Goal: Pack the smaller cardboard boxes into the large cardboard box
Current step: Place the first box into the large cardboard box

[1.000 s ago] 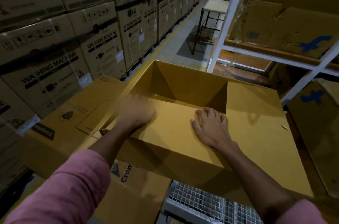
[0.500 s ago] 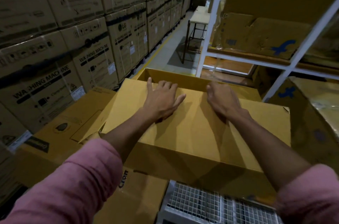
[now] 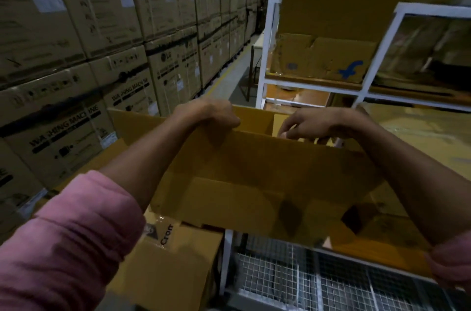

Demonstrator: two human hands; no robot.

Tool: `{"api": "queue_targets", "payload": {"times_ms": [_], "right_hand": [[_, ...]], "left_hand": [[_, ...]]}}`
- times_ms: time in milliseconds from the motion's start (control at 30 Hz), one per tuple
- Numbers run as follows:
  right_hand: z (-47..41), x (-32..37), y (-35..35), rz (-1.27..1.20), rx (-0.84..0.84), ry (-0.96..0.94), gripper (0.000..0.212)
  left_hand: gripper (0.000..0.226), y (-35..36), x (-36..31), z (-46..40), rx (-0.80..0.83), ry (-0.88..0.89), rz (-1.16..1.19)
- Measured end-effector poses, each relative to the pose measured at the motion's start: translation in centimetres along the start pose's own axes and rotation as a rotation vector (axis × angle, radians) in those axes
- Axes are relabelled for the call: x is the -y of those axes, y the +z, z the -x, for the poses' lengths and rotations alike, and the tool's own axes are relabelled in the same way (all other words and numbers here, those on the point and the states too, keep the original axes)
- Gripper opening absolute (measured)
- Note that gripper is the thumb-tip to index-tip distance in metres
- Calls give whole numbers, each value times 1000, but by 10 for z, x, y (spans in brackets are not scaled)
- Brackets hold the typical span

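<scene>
The yellow cardboard box (image 3: 254, 183) is sitting in the middle of the frame, its near flap standing up toward the camera and hiding most of the inside. The left hand (image 3: 211, 117) is curling over the flap's top edge at centre, its grip pinching the cardboard. The right hand (image 3: 323, 124) is reaching over the same edge just to the right, fingers (image 3: 285, 129) bent down past the rim; whether that grip is pinching the flap or hanging loose behind it cannot be told. Both forearms are running down to pink sleeves (image 3: 76, 239) at the lower corners.

Under the box's lower left corner, a brown carton printed "Crom" (image 3: 175, 259) is lying beside and partly below it. Below centre and right, a white wire-mesh shelf (image 3: 293, 280) is showing under the box. Filling the upper left of the frame, stacked washing-machine cartons (image 3: 76, 81) are forming a wall along a grey aisle floor (image 3: 229, 86). At upper right, a white metal rack (image 3: 265, 55) is carrying worn brown boxes with a blue mark (image 3: 326, 61), standing right behind the yellow box's far wall.
</scene>
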State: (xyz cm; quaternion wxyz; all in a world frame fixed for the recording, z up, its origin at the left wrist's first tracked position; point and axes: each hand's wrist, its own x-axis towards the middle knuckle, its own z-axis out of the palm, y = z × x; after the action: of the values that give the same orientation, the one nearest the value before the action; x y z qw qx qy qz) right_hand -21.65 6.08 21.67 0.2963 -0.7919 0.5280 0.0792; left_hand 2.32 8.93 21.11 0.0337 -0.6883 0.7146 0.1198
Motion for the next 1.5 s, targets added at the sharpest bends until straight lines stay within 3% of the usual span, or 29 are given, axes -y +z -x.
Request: {"api": "queue_targets", "payload": {"times_ms": [100,200,367,467,667,767,1000,1133,1300,1367,1433,1500], "right_hand": [[5,-4,33,-17,54,6,24],[-2,-18,75,2,68,0,33],[-12,-49,138,131,-35,-43,43],[-21,-64,170,237,-243,-61,39],[-34,-83,199,333,-472,-172,37],[-43,-85,207,318,-506,-212,38],[-50,-84,225,221,-638,-227,38],[-41,-81,238,185,-790,-214,40],[-32,-73,253,173,-874,-347,32],[-29,-75,257,193,-841,-395,38],[-27,-80,261,234,-807,-406,45],[-28,-86,260,273,-813,-366,57]], "left_hand": [[26,32,-10,9,189,24,150],[32,81,-18,9,239,49,122],[47,176,-16,2,147,46,68],[44,204,-15,1,8,97,-36],[31,217,3,-7,-144,192,-53],[26,222,18,-12,-183,232,-61],[33,215,24,-13,-146,188,-38],[61,207,-2,-28,-38,49,239],[67,201,-55,-59,106,-4,530],[64,198,-70,-64,-1,-54,686],[57,189,-79,-57,-221,-82,925],[49,174,-90,-44,-419,29,1150]]}}
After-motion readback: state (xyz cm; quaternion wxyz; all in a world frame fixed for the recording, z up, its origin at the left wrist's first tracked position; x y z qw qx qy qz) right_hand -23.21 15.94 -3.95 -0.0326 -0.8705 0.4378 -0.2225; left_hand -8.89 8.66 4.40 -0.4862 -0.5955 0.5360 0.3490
